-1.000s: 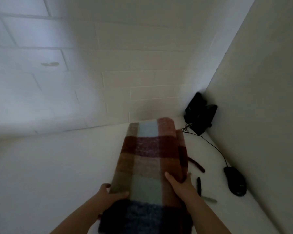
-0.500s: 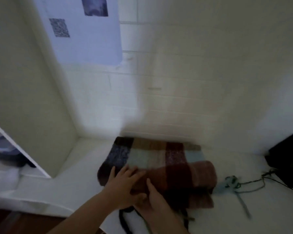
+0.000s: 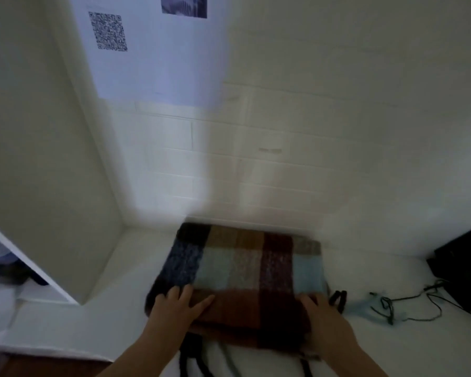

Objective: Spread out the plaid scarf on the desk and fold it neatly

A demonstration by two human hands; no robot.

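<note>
The plaid scarf [image 3: 245, 273], checked in navy, pale blue, tan and dark red, lies folded into a thick rectangle on the white desk [image 3: 74, 322] close to the back wall. My left hand [image 3: 178, 306] rests flat on its near left corner, fingers spread. My right hand [image 3: 321, 319] presses flat on the near right corner. Dark fringe tassels [image 3: 196, 360] trail off the near edge toward me, and more stick out at the right side [image 3: 337, 297].
A white side panel [image 3: 46, 186] walls off the desk's left side, with shelves behind it. A black device [image 3: 462, 265] sits at the right edge with thin cables [image 3: 408, 303] across the desk. A paper with a QR code [image 3: 108, 31] hangs on the brick wall.
A second ago both hands held the folded scarf up in the air. It now lies flat on the desk, and my hands have slid apart to its two near corners.
</note>
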